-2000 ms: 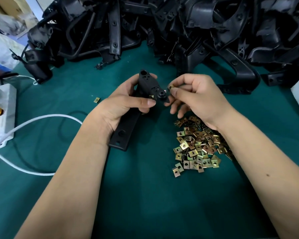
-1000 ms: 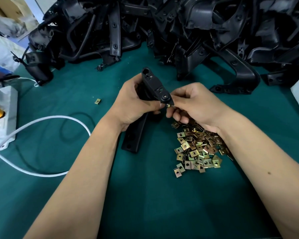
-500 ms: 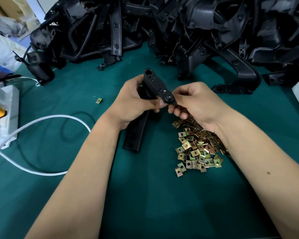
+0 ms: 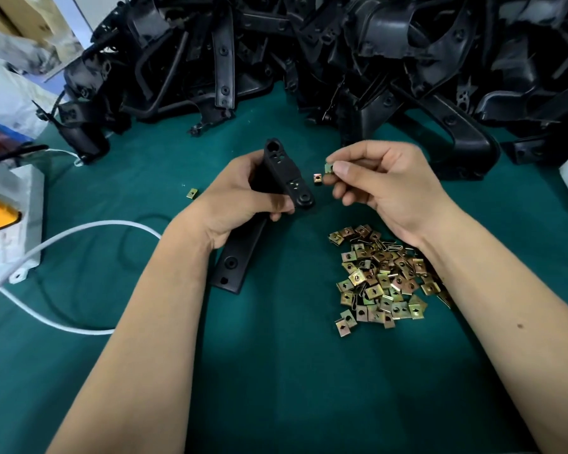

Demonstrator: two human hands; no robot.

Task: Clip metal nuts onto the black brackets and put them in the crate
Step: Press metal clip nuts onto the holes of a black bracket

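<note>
My left hand (image 4: 240, 199) grips a long black bracket (image 4: 284, 173) round its middle, upper end raised, lower end near the green table. My right hand (image 4: 381, 185) is a little to the right of the bracket and apart from it. Thumb and forefinger pinch one metal nut (image 4: 328, 167); a second nut (image 4: 317, 178) sits lower, at the fingertips. A heap of brass-coloured nuts (image 4: 384, 280) lies on the table under my right wrist. No crate is in view.
A big pile of black brackets (image 4: 341, 60) fills the back of the table. One loose nut (image 4: 192, 193) lies left of my left hand. A white power strip (image 4: 10, 221) with a white cable (image 4: 79, 231) sits at the left edge.
My right hand has drawn back from the bracket's end, up and to the right, and now holds nuts clear of it. My left hand keeps its grip on the bracket.
</note>
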